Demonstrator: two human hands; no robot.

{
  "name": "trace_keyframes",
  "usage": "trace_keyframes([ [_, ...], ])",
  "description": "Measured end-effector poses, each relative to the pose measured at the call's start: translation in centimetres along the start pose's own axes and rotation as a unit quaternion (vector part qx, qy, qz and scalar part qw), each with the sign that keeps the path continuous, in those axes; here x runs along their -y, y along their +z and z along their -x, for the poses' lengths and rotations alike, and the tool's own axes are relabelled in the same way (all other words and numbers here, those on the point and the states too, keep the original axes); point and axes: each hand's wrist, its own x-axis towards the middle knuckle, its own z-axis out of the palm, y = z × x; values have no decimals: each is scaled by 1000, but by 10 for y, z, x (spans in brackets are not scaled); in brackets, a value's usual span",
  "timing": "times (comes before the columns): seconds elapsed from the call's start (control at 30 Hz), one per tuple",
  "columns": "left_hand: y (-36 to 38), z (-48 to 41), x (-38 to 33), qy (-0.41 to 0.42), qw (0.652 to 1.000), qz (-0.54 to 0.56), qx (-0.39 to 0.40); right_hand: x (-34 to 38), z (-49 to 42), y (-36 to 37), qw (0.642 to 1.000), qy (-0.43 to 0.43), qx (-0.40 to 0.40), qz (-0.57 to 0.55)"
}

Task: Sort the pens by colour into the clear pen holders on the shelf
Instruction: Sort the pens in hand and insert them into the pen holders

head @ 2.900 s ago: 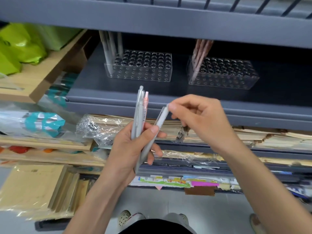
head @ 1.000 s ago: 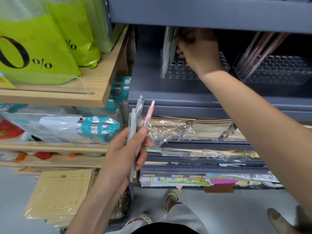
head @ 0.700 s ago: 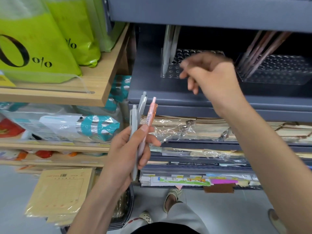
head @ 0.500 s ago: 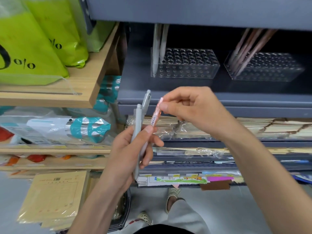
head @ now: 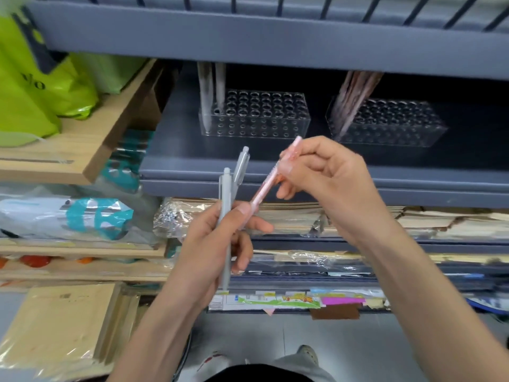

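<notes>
Right hand pinching pink pen, before shelf edge

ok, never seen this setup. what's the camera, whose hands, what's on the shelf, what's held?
There is no machine here: a person works with bare hands. The single picture comes from a wide-angle camera worn on their head, looking forward and down.

The left hand holds two grey pens upright in its grip. The right hand pinches a pink pen near its top, and that pen's lower end reaches the left thumb.

On the grey shelf ahead stand two clear pen holders with rows of holes. The left holder has a few pale grey pens at its left end. The right holder has a bunch of pink pens at its left end.

Wrapped paper stacks lie on the shelves below.
</notes>
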Motion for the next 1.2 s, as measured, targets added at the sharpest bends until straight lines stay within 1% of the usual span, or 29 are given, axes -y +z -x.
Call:
trace_keyframes([
  [0.13, 35, -5, 8, -8, 1000, -2, 15, 3, 8, -33, 998, 20, 55, 35],
  [0.23, 56, -5, 15, -7, 1000, -8, 6, 5, 9, -57, 998, 10, 44, 43],
  [0.3, 66, -6, 18, -8, 1000, -7, -4, 6, 6, -73, 999, -2, -3, 33],
  [0.4, 77, -6, 21, -15, 1000, -5, -11, 10, -2, -101, 995, -11, -102, 7],
  [0.47, 83, -6, 23, -15, 1000, -3, -9, 12, -9, -118, 983, -31, -177, -27],
  [0.53, 90, -7, 23, -19, 1000, 2, -4, 13, -16, -131, 970, -54, -233, -49],
  [0.63, 97, -9, 26, -30, 999, 11, -11, 13, -27, -143, 957, -96, -267, -55],
  [0.7, 100, -9, 28, -34, 999, 1, -22, 14, -37, -146, 953, -117, -263, -95],
  [0.73, 100, -8, 29, -33, 999, -7, -29, 14, -44, -146, 951, -117, -258, -121],
  [0.77, 100, -8, 30, -32, 999, -16, -37, 13, -50, -146, 953, -111, -256, -121],
  [0.8, 100, -8, 30, -30, 998, -27, -45, 11, -57, -147, 956, -103, -259, -94],
  [0.83, 99, -7, 30, -30, 998, -38, -51, 9, -63, -148, 959, -95, -265, -42],
  [0.9, 98, -7, 30, -35, 996, -54, -57, 4, -72, -149, 954, -85, -271, 98],
  [0.97, 98, -7, 29, -40, 996, -62, -57, 0, -79, -149, 938, -82, -253, 222],
  [1.0, 98, -7, 29, -41, 995, -64, -57, -1, -83, -149, 931, -83, -240, 264],
  [1.1, 101, -6, 29, -33, 996, -56, -55, 1, -91, -148, 914, -87, -216, 333],
  [1.2, 100, -4, 32, -27, 997, -49, -51, 4, -96, -144, 866, -117, -185, 449],
])
